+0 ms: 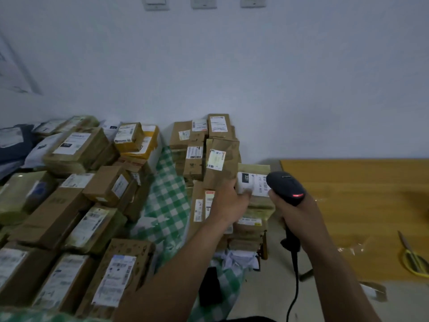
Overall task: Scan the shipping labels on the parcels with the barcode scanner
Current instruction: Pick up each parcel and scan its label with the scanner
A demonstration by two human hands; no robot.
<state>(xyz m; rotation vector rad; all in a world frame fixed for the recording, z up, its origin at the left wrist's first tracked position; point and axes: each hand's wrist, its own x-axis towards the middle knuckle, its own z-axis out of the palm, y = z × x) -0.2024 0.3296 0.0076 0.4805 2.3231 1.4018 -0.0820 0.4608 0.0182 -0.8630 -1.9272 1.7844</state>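
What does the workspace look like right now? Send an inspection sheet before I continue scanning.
surface: wooden tabletop at right.
job's things: labelled parcel atop a stack; barcode scanner beside it, red light lit; more parcels piled at left.
clutter: scissors and tape scraps on the tabletop; green checked cloth between the piles.
grips: left hand holds the labelled parcel, thumb on its label; right hand grips the barcode scanner.
cables: scanner cable hangs from its handle.
surroundings: pale wall with switch plates.

a: can you read the shipping label [254,183]?
b: no, i get only blur; the left hand [228,201] and the barcode scanner [286,187] cover its edges, fingers hidden behind the parcel [255,167].
a: scissors [412,257]?
b: cut off at my right edge; the scanner's cable [297,287] leaves the bottom.
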